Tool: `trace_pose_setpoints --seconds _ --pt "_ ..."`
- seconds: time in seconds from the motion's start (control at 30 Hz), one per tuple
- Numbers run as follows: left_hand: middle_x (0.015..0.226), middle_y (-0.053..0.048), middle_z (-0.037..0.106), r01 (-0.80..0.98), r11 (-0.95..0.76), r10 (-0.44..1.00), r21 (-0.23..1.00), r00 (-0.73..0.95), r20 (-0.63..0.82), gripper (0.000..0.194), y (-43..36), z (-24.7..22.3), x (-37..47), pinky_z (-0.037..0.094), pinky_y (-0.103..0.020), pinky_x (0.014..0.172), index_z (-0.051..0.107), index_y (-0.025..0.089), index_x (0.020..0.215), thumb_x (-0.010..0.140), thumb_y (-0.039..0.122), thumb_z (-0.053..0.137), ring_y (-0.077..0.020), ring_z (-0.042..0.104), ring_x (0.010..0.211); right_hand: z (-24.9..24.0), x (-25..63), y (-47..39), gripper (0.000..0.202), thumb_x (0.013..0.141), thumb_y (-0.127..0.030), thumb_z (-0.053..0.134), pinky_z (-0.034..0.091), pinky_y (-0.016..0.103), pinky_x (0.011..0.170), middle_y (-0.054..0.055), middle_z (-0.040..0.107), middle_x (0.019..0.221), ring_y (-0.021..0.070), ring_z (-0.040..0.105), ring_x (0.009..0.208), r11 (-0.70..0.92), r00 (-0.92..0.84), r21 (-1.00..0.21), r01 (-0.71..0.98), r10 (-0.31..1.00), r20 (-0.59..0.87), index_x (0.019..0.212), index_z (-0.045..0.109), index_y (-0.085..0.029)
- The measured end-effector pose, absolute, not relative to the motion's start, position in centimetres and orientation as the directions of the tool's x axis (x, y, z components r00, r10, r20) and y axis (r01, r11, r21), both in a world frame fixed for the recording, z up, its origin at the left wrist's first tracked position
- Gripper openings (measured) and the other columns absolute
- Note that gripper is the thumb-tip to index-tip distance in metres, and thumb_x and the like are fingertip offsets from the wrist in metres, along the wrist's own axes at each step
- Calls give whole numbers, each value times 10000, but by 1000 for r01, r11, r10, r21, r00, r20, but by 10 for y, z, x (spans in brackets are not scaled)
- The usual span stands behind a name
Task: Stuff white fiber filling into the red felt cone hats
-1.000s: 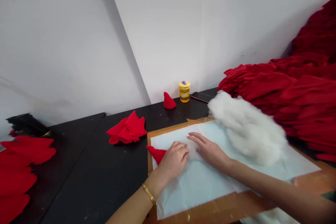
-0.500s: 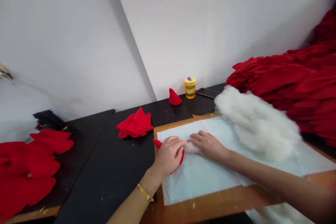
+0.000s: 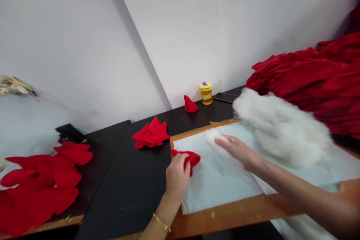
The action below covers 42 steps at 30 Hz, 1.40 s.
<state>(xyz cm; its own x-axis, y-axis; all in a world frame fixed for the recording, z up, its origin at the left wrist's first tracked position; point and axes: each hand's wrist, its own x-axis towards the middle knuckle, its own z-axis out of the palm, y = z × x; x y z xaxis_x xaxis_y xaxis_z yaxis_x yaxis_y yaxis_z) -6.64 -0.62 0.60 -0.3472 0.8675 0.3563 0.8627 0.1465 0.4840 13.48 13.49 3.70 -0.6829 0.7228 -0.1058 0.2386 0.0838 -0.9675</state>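
Left hand (image 3: 177,174) grips the red cone (image 3: 194,158), fingers bent over its middle and thumb against its near side, so part of it is covered. That cone lies over the left end of the white paper (image 3: 219,187), near the board's (image 3: 225,215) left edge. Its narrow tip points left, its broad end right; the long axis runs roughly left to right, parallel to the paper's far edge as near as can be told. Right hand (image 3: 239,150) pinches a white wad (image 3: 214,135) between thumb and fingers, just beyond and to the right of the cone, apart from it. Farther right, the fluff (image 3: 284,131) covers part of the paper, beside the red heap (image 3: 306,82). Beyond the board, a second cone (image 3: 190,105) stands tip up, leaning left, near the jar (image 3: 206,94) and phone (image 3: 224,98). Left of the board sits the red stack (image 3: 151,134).
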Motion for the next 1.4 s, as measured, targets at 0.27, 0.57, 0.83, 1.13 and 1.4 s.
trace_pose_setpoints --seconds 0.27,0.57,0.83,1.13,1.4 --pt "756 -28 742 680 145 800 718 -508 319 171 -3 10 -61 523 -286 682 726 191 941 858 238 585 -187 675 675 38 119 74 377 828 -595 690 503 284 568 32 730 734 193 662 618 -564 -743 -811 -157 609 -279 923 689 -231" --pt "827 -56 751 559 88 736 825 -595 324 317 -6 15 -51 532 -260 665 710 177 943 966 405 491 -189 687 721 10 106 83 390 832 -576 621 512 400 813 52 758 852 295 675 832 39 -711 -993 107 701 -49 848 726 -201" --pt "955 -87 780 567 42 756 823 -556 345 220 -10 -4 -47 530 -376 873 733 215 982 885 331 574 -253 712 876 34 125 81 415 868 -612 595 506 312 604 32 728 780 241 665 693 -245 -640 -969 15 743 -198 995 688 -227" --pt "999 -100 781 415 11 781 910 -572 251 293 -14 -15 -44 563 -299 744 683 167 1058 968 322 451 -231 728 875 26 112 79 349 907 -510 619 502 276 702 43 706 905 191 638 778 -123 -896 -990 -62 444 1 1016 713 -192" --pt "892 -36 790 534 4 843 845 -457 285 175 -25 10 -54 542 -279 750 751 220 937 857 249 598 -210 721 798 49 102 96 183 764 -122 647 531 345 836 56 683 1042 239 676 899 753 -988 -655 70 142 58 900 714 -224"
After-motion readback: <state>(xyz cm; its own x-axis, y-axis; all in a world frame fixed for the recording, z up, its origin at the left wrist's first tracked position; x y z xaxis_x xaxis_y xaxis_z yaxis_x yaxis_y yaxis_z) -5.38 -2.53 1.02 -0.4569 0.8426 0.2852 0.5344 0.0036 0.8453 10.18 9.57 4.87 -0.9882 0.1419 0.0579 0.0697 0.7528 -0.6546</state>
